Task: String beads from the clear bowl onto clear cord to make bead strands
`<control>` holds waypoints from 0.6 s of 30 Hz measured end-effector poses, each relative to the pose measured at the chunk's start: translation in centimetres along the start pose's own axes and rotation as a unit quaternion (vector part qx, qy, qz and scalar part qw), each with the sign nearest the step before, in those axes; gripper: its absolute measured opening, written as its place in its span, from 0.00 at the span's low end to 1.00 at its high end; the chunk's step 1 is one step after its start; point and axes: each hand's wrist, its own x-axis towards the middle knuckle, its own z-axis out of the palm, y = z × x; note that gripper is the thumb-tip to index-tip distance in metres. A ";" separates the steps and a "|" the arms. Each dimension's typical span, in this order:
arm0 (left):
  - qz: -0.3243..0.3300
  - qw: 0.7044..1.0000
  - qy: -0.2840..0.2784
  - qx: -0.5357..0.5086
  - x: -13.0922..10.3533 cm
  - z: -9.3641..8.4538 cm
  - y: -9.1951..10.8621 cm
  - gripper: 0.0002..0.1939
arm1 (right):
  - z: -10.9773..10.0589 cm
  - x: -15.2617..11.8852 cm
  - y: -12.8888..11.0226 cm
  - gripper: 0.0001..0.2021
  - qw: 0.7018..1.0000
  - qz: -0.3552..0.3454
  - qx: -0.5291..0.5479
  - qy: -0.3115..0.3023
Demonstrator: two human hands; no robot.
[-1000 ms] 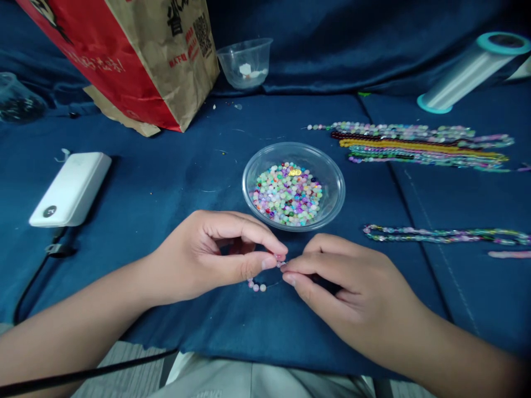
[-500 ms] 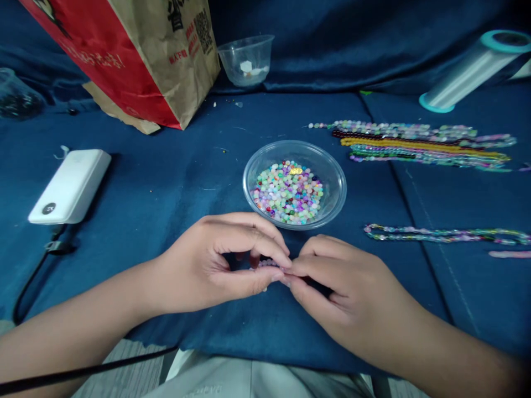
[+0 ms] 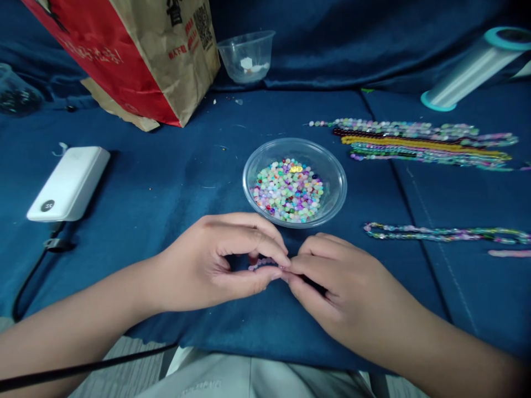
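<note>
Between thumb and forefinger, my left hand [image 3: 232, 260] pinches a short string of pale purple beads [image 3: 262, 262]; part of the string shows inside the curl of its fingers. My right hand [image 3: 344, 282] is closed in a pinch, its fingertips meeting the left ones at the string's end. What exactly sits between the right fingertips is hidden. Just beyond both hands stands a clear plastic bowl [image 3: 334, 203] holding many small mixed beads [image 3: 286, 190] in green, white, purple and red, with a gold piece among them.
Bead strands [image 3: 418, 143] lie at the right, with another looped strand [image 3: 448, 234] nearer. A spool [image 3: 468, 72] stands back right. A paper bag [image 3: 166, 72] and a second clear bowl [image 3: 248, 58] are at the back. A white power bank [image 3: 68, 182] with a cable lies left.
The hands stay nearly in place, fingertips together. The purple bead string inside the left hand has shifted slightly, and a bead seen below the left thumb no longer shows.
</note>
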 end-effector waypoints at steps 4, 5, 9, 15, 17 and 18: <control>-0.022 0.999 0.032 -0.012 0.0 -0.4 0.0 0.07 | -0.4 -0.1 -0.1 0.12 0.999 0.032 0.025 -0.005; -0.035 0.998 0.040 -0.019 0.0 -0.5 0.0 0.06 | -0.5 -0.1 -0.2 0.12 0.999 0.039 0.032 -0.001; -0.091 0.993 0.059 -0.038 -0.2 -0.8 0.1 0.04 | -1.0 -0.1 -0.3 0.12 0.997 0.044 0.056 0.024; -0.125 0.989 0.055 -0.058 -0.6 -0.6 0.1 0.05 | -1.0 -0.1 -0.4 0.11 0.997 0.033 0.053 0.037; -0.133 0.988 0.051 -0.058 -0.7 -0.7 0.0 0.06 | -1.0 0.0 -0.4 0.11 0.997 0.039 0.053 0.042; -0.138 0.988 0.050 -0.056 -0.7 -0.7 -0.1 0.06 | -1.0 0.0 -0.4 0.11 0.997 0.042 0.054 0.044</control>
